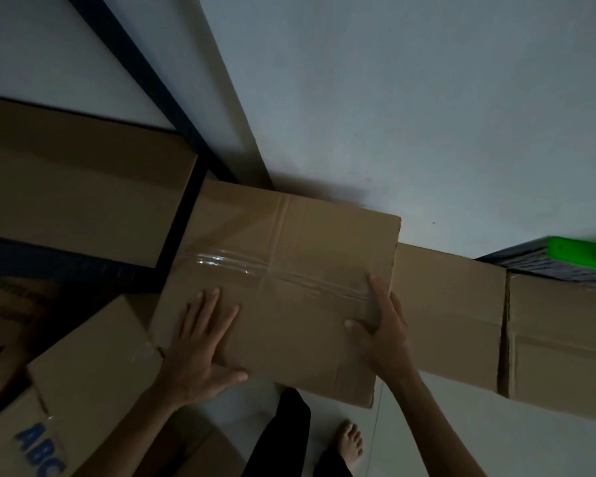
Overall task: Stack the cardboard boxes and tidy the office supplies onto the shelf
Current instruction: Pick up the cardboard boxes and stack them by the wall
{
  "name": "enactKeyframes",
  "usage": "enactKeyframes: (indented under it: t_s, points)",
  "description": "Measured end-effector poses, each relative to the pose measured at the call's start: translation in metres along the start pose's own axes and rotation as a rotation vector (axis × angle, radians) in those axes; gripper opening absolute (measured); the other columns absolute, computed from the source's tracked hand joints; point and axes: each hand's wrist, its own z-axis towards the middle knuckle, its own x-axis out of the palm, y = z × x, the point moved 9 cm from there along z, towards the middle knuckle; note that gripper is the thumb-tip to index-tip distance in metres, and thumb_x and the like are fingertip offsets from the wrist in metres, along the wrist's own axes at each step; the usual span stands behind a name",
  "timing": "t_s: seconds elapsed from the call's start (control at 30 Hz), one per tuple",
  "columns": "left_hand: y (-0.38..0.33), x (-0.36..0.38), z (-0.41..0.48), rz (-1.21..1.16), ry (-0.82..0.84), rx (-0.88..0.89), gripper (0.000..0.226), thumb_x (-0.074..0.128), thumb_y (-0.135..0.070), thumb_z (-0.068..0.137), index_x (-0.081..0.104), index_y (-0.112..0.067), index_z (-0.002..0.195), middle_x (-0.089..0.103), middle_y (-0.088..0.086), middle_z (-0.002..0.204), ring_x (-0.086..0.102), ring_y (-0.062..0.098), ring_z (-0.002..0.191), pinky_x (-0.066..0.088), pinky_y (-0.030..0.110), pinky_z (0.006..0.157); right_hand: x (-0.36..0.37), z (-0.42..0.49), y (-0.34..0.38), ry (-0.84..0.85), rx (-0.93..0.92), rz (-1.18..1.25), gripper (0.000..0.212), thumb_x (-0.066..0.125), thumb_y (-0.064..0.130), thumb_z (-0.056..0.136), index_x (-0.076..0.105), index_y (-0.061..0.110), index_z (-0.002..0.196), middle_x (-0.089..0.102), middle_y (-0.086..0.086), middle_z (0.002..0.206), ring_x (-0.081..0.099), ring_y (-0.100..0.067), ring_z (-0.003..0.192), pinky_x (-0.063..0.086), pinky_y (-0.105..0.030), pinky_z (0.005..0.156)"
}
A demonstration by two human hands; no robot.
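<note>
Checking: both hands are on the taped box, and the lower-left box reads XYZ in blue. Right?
Not quite: the head view shows the lower-left box reads ABC in blue. The left hand and right hand are on the taped box.

The middle cardboard box is plain brown, with clear shiny tape on it. The lower-left box has blue letters "ABC". The shelf frame is black, and the object at the right is bright green.

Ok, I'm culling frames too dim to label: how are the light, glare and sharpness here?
Head view: dim overall, the shelf frame and ABC box on the left sinking into shadow; glare on the tape of the taped box; green object at the right edge blurred.
</note>
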Motion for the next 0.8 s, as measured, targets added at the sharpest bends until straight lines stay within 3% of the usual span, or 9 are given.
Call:
enactKeyframes:
  t_s: [0.17,0.33,0.47,0.57,0.63,0.7,0.8]
  points:
    - [0.001,0.0,0.004,0.074,0.0,0.015,0.109,0.045,-0.087,0.059,0.004,-0.04,0.149,0.004,0.011,0.158,0.003,0.034,0.144,0.01,0.052,0.112,0.0,0.002,0.0,-0.004,0.008,0.014,0.082,0.075,0.017,0.077,0.03,0.028,0.145,0.035,-0.001,0.143,0.041,-0.011,0.116,0.045,-0.037,0.094]
    - [0.009,-0.017,0.02,0.042,-0.05,-0.062,0.091,0.048,-0.07,0.064,0.023,-0.037,0.145,0.016,0.007,0.157,0.013,0.031,0.142,0.022,0.053,0.107,0.006,0.032,0.01,-0.006,0.018,0.064,0.081,0.074,0.022,0.079,0.029,0.031,0.146,0.034,0.0,0.143,0.045,-0.015,0.114,0.048,-0.044,0.094]
    - [0.01,-0.016,0.019,0.044,-0.033,-0.112,0.094,0.072,-0.056,0.066,0.027,-0.033,0.145,0.017,0.007,0.156,0.017,0.033,0.142,0.027,0.054,0.105,0.011,0.042,0.012,0.049,0.025,0.039,0.083,0.072,0.025,0.08,0.024,0.031,0.147,0.031,-0.002,0.145,0.043,-0.024,0.124,0.045,-0.043,0.098]
    - [0.004,-0.019,0.013,-0.027,-0.02,-0.204,0.09,0.077,-0.041,0.071,0.029,-0.03,0.146,0.015,0.005,0.157,0.015,0.031,0.143,0.025,0.05,0.109,0.011,0.036,0.022,0.091,0.061,-0.07,0.08,0.068,0.02,0.085,0.02,0.024,0.149,0.027,-0.01,0.146,0.037,-0.027,0.128,0.036,-0.035,0.101]
    - [-0.007,-0.031,0.006,-0.132,-0.03,-0.285,0.08,0.074,-0.031,0.077,0.032,-0.023,0.145,0.022,0.007,0.155,0.021,0.03,0.142,0.021,0.043,0.113,0.008,0.025,0.039,0.126,0.09,-0.202,0.072,0.06,0.012,0.086,0.025,0.022,0.147,0.026,-0.014,0.145,0.039,-0.031,0.126,0.038,-0.032,0.098]
    - [-0.024,-0.054,-0.007,-0.198,-0.076,-0.327,0.068,0.069,-0.025,0.082,0.039,-0.017,0.142,0.036,0.01,0.149,0.032,0.03,0.137,0.023,0.039,0.112,0.002,0.006,0.064,0.145,0.068,-0.318,0.067,0.056,0.009,0.081,0.03,0.019,0.142,0.028,-0.015,0.143,0.042,-0.036,0.123,0.044,-0.037,0.095]
    - [-0.048,-0.085,-0.026,-0.309,-0.147,-0.311,0.058,0.065,-0.022,0.085,0.045,-0.013,0.139,0.046,0.01,0.141,0.041,0.025,0.132,0.028,0.036,0.11,-0.007,-0.02,0.094,0.173,0.004,-0.419,0.065,0.058,0.016,0.083,0.03,0.017,0.142,0.034,-0.013,0.141,0.044,-0.035,0.122,0.042,-0.046,0.099]
